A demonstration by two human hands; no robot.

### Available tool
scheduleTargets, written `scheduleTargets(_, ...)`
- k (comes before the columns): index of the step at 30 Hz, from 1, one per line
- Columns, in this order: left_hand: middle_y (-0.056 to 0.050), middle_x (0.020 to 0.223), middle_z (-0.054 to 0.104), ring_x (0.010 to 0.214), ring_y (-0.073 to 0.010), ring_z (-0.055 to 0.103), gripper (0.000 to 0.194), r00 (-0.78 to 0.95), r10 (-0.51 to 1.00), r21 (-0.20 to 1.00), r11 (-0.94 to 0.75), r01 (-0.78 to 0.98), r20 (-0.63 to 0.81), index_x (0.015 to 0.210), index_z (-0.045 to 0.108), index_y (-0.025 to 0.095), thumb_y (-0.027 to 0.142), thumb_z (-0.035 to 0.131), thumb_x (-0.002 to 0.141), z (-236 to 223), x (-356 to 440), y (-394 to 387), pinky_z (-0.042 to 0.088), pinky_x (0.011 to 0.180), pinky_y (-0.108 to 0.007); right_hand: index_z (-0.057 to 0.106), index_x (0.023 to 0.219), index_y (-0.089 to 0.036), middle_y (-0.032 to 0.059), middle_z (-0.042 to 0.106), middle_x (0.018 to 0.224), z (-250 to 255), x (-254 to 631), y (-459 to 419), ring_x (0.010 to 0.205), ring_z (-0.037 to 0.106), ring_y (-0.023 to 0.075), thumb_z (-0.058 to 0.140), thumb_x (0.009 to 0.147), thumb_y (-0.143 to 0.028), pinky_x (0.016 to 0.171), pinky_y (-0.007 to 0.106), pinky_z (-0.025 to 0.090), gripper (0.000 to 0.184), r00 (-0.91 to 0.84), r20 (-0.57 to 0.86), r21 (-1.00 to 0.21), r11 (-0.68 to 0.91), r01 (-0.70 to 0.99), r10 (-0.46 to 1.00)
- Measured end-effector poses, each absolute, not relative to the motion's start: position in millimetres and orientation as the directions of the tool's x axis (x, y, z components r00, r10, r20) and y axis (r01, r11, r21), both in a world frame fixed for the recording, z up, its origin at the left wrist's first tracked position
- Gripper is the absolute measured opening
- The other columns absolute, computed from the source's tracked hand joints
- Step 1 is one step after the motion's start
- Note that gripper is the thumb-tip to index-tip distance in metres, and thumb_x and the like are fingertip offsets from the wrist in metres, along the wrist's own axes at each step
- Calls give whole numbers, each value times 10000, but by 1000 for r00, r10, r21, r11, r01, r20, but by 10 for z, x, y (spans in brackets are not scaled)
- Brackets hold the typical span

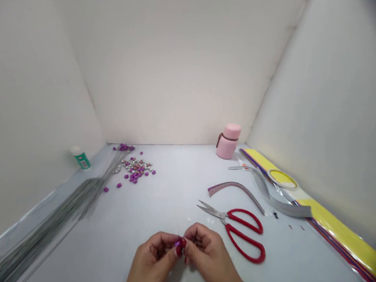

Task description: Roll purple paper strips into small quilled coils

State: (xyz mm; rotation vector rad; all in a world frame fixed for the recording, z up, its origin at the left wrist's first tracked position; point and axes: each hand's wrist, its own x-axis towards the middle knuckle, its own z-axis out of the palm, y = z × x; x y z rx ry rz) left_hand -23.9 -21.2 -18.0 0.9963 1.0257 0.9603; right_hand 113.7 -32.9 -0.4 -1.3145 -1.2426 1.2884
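Surface: white desk [167,200], white walls [167,70] behind.
Hands: left hand [152,262] and right hand [208,257] closed, pinching one small purple piece [177,243].
Remaining: loose purple and silver pieces [136,168] beside thin grey wires [72,201].

- red scissors [242,234], just right of the right hand [206,255]
- wire bundle [68,205], well left of the left hand [154,262]
- pink bottle [228,140], far ahead
- tape roll [282,179], far ahead rightward

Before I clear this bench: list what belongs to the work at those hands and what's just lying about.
Belonging to the work:
left hand, right hand, small purple piece pinched between them, matching pile of purple and silver pieces

Lying about:
red-handled scissors, pink bottle, tape roll, yellow sheets
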Motion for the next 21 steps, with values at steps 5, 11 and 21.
scheduleTargets(5, -68, 613, 685, 588, -171, 594, 269, 239, 962, 977, 169, -128, -135, 684, 662, 119, 376, 700, 617, -271, -250, -172, 428, 570, -254, 496, 618, -142, -52, 511, 475, -12, 1120, -296, 393, 437, 56, 635, 678, -387, 432, 178, 301, 289, -88, -220, -964, -230, -132, 971)
scheduleTargets(11, -42, 621, 675, 587, -142, 568, 211, 197, 970, 977, 173, -128, -146, 677, 667, 128, 324, 712, 614, -163, -262, -202, 414, 557, -223, 513, 651, -146, -42, 522, 519, 36, 1236, -265, 446, 477, 74, 615, 707, -403, 471, 194, 354, 282, -42, -163, -964, -168, -208, 986)
scheduleTargets(21, -23, 637, 660, 603, -122, 582, 240, 136, 959, 943, 273, -190, -250, 751, 668, 138, 310, 732, 595, -126, -289, -142, 440, 584, -200, 425, 1184, -222, 80, 582, 1060, 155, 1869, -72, 769, 591, 178, 480, 755, -202, 694, 317, 459, 433, -154, 77, -682, 165, 713, 985)
